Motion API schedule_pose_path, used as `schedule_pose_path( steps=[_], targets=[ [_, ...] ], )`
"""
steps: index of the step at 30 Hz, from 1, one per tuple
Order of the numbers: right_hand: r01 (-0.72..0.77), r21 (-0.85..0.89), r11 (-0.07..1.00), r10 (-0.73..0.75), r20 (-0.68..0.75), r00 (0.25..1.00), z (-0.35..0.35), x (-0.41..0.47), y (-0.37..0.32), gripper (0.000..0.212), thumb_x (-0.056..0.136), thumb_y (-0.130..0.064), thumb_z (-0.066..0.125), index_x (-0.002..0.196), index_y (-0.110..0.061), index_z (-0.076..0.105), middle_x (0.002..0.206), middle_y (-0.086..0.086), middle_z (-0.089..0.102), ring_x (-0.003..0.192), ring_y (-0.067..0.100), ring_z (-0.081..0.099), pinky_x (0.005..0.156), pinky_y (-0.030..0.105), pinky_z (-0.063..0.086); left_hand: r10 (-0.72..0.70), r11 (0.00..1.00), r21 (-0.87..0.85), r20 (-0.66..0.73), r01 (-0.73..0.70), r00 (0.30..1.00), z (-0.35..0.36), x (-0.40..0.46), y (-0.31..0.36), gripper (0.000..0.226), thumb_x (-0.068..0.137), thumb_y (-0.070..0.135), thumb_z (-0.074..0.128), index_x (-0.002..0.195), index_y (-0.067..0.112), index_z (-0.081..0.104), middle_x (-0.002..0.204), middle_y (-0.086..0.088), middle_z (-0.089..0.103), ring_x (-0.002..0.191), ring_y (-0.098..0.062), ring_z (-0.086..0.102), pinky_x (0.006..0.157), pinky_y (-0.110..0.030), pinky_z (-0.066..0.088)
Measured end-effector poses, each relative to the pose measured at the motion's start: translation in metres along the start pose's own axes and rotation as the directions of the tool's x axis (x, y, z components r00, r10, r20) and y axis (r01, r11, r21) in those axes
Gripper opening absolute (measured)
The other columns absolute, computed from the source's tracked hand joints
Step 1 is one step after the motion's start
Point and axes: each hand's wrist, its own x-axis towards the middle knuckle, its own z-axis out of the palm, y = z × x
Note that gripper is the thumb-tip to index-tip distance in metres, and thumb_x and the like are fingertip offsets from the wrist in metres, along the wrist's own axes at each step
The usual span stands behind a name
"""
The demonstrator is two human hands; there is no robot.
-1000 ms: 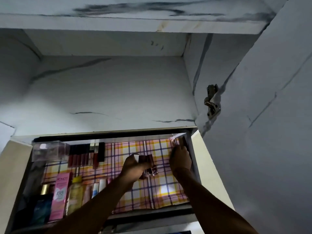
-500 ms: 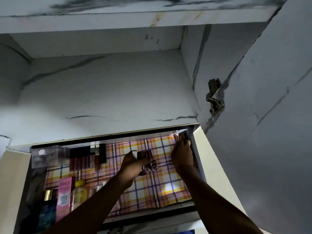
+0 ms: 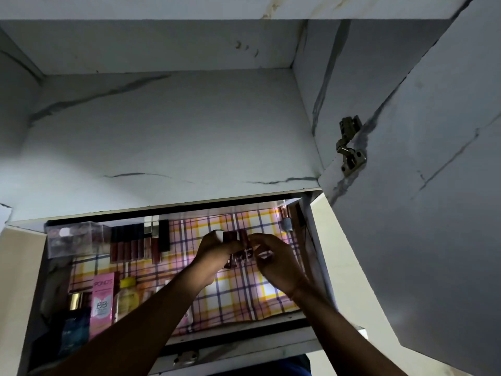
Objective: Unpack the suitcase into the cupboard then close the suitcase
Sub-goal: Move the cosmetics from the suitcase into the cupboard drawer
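Note:
Both my hands reach into an open cupboard drawer (image 3: 306, 331) lined with pink and yellow checked paper. My left hand (image 3: 217, 249) grips a bunch of small dark red cosmetic tubes (image 3: 238, 252) over the drawer's middle. My right hand (image 3: 273, 257) meets the bunch from the right and pinches one of the tubes. A small pinkish bottle (image 3: 286, 219) stands alone in the drawer's far right corner. The suitcase is out of view.
A row of dark lip tubes (image 3: 135, 244) and a clear plastic box (image 3: 74, 240) lie along the back left. A pink BB cream box (image 3: 101, 302), a yellow bottle (image 3: 127, 295) and a dark blue bottle (image 3: 74, 325) stand at front left. The cupboard door (image 3: 423, 213) hangs open on the right.
My right hand left the far right corner, where the small bottle now stands, and came back left to the tubes held by my left hand.

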Motion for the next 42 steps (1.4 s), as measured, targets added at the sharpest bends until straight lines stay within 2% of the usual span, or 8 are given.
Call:
schedule_pose_path(
  steps=[5, 8, 14, 21, 30, 33, 37, 42],
  targets=[
    [0.031, -0.093, 0.995, -0.018, 0.138, 0.99, 0.0, -0.007, -0.004, 0.054, 0.078, -0.004, 0.068, 0.123, -0.03, 0.056, 0.114, -0.014, 0.053, 0.102, 0.002, 0.056, 0.076, 0.008, 0.045, -0.031, 0.998, 0.046, -0.07, 0.034, 0.997, 0.005, 0.007, -0.005, 0.01, 0.077, 0.009, 0.075, 0.087, 0.007, 0.076, 0.082, -0.024, 0.071, 0.072, -0.035, 0.071, 0.062, -0.039, 0.056],
    [0.054, -0.173, 0.983, -0.028, 0.152, 0.988, -0.002, -0.004, -0.001, 0.044, 0.085, -0.01, 0.066, 0.126, -0.023, 0.056, 0.116, -0.008, 0.054, 0.102, 0.005, 0.057, 0.082, 0.014, 0.048, -0.042, 0.993, 0.102, -0.082, 0.051, 0.996, 0.008, 0.009, -0.005, 0.011, 0.079, 0.009, 0.075, 0.089, 0.008, 0.075, 0.079, -0.019, 0.073, 0.074, -0.033, 0.072, 0.064, -0.039, 0.057],
    [0.084, -0.315, 0.945, -0.052, 0.107, 0.993, -0.017, 0.019, 0.017, 0.029, 0.087, -0.008, 0.064, 0.114, -0.018, 0.063, 0.111, -0.001, 0.063, 0.1, 0.01, 0.061, 0.083, 0.029, 0.055, -0.114, 0.993, -0.032, -0.145, 0.111, 0.983, 0.008, 0.004, 0.001, 0.032, 0.075, 0.022, 0.082, 0.094, 0.0, 0.069, 0.08, -0.015, 0.074, 0.075, -0.031, 0.073, 0.066, -0.039, 0.06],
    [0.052, -0.765, 0.642, -0.009, 0.059, 0.998, -0.034, 0.055, 0.044, 0.048, 0.092, -0.02, 0.058, 0.139, -0.018, 0.046, 0.143, 0.006, 0.046, 0.135, 0.027, 0.038, 0.101, 0.043, 0.044, -0.203, 0.974, -0.115, -0.054, 0.196, 0.978, 0.005, 0.001, 0.007, 0.028, 0.081, 0.024, 0.076, 0.097, 0.004, 0.065, 0.074, -0.011, 0.066, 0.069, -0.023, 0.067, 0.064, -0.034, 0.059],
    [0.155, -0.839, 0.522, -0.087, 0.129, 0.988, -0.032, 0.05, 0.046, 0.058, 0.075, -0.019, 0.073, 0.13, -0.018, 0.055, 0.135, 0.009, 0.053, 0.121, 0.035, 0.051, 0.084, 0.043, 0.052, -0.294, 0.882, -0.359, 0.085, 0.304, 0.952, 0.009, -0.004, -0.003, 0.023, 0.097, 0.023, 0.044, 0.107, 0.006, 0.056, 0.085, -0.015, 0.064, 0.075, -0.029, 0.065, 0.071, -0.042, 0.053],
    [0.176, -0.861, 0.478, -0.152, 0.117, 0.982, -0.033, 0.047, 0.047, 0.052, 0.063, -0.013, 0.08, 0.113, -0.02, 0.067, 0.128, 0.006, 0.059, 0.112, 0.034, 0.058, 0.079, 0.043, 0.053, -0.311, 0.901, -0.303, 0.046, 0.31, 0.949, 0.011, -0.006, -0.004, 0.027, 0.098, 0.025, 0.048, 0.114, 0.006, 0.056, 0.088, -0.013, 0.063, 0.072, -0.025, 0.065, 0.061, -0.035, 0.053],
    [0.155, -0.868, 0.471, -0.182, 0.076, 0.98, -0.034, 0.05, 0.049, 0.051, 0.062, -0.009, 0.08, 0.111, -0.018, 0.069, 0.127, 0.007, 0.061, 0.105, 0.035, 0.06, 0.074, 0.044, 0.054, -0.257, 0.948, -0.195, 0.008, 0.254, 0.966, 0.01, -0.008, -0.002, 0.024, 0.097, 0.028, 0.05, 0.107, 0.008, 0.058, 0.082, -0.008, 0.063, 0.06, -0.018, 0.062, 0.052, -0.028, 0.043],
    [0.127, -0.843, 0.523, -0.12, 0.075, 0.99, -0.032, 0.057, 0.056, 0.045, 0.075, -0.015, 0.075, 0.118, -0.019, 0.064, 0.138, 0.007, 0.052, 0.123, 0.039, 0.049, 0.084, 0.055, 0.052, -0.223, 0.962, -0.17, -0.045, 0.213, 0.974, 0.006, -0.005, -0.002, 0.032, 0.093, 0.029, 0.059, 0.112, 0.004, 0.061, 0.086, -0.011, 0.066, 0.07, -0.024, 0.06, 0.048, -0.027, 0.04]
  ],
)
